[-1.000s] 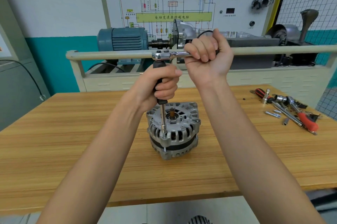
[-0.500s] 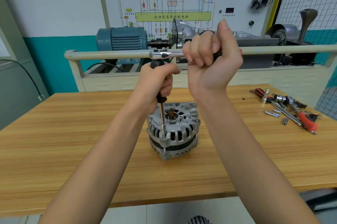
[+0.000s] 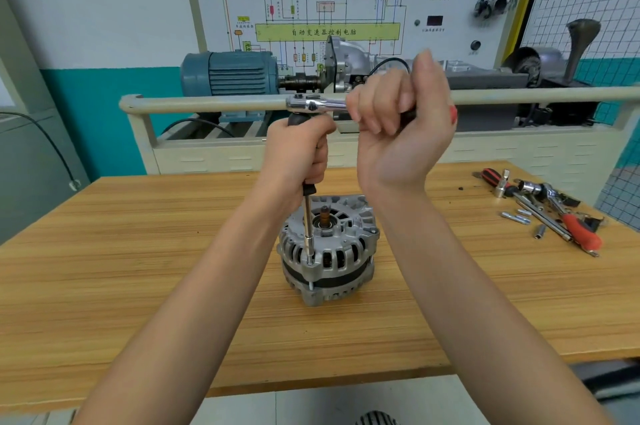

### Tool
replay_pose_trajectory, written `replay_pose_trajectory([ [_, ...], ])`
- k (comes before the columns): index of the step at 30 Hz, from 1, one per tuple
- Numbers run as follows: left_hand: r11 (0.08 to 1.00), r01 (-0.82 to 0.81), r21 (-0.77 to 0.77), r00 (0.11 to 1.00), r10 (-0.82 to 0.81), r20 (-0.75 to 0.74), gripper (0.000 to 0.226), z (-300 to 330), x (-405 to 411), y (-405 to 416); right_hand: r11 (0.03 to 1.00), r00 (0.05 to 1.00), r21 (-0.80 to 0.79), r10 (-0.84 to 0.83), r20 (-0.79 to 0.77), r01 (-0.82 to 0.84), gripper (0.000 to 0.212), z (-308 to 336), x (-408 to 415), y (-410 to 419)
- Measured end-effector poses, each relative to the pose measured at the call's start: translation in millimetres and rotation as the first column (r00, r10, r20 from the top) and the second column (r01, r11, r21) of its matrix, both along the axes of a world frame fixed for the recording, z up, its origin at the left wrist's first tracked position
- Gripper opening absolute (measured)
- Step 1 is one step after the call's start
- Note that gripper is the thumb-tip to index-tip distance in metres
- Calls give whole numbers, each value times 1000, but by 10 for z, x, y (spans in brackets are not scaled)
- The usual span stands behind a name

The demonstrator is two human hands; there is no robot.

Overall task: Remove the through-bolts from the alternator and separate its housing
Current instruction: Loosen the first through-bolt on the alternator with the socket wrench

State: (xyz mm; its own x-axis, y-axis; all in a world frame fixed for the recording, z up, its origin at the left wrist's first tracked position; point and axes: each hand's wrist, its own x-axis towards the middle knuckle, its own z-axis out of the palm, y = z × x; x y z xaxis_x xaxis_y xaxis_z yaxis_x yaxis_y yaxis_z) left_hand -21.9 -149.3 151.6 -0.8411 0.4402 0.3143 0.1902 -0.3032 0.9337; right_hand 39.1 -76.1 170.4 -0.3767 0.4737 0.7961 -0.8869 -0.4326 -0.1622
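- alternator stands upright mid-table, shaft up; looks heavy, rigid cast metal, stays put unclamped
- left hand wrapped round extension driver above it
- right hand fisted on ratchet handle
- for splitting, grip the ribbed housing rim, not the shaft

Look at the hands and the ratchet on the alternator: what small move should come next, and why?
Probably another swing of the ratchet handle by the right hand, while the left hand steadies the extension. The socket sits on a bolt at the alternator rim, and the housing halves are not yet apart.
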Motion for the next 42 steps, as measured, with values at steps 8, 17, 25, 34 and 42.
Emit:
replay_pose_trajectory([
  [8, 1000, 18, -22, 998, -19, -60, 42, -16, -17, -60, 991, 987, -11, 137, 80, -136, 49, 79, -13, 88],
  [17, 944, 324, -67, 946, -325, -2, 52, 36, -51, -99, 808, 841, -383, 526, 128, -447, 57, 55, -115, 299],
  [25, 979, -200, 48, 980, 201, -10, 40, -14, 60, 68, 984, 984, 60, -165, -71, 170, 31, -12, 61, -129],
  [34, 913, 407, -31, 912, -408, -42, 38, 14, -73, -195, 833, 827, -301, 530, 188, -465, 59, 116, -104, 268],
  [42, 989, 146, -19, 989, -146, -1, 51, 23, -22, -73, 894, 904, -311, 389, 177, -324, 55, 76, -76, 193],
])
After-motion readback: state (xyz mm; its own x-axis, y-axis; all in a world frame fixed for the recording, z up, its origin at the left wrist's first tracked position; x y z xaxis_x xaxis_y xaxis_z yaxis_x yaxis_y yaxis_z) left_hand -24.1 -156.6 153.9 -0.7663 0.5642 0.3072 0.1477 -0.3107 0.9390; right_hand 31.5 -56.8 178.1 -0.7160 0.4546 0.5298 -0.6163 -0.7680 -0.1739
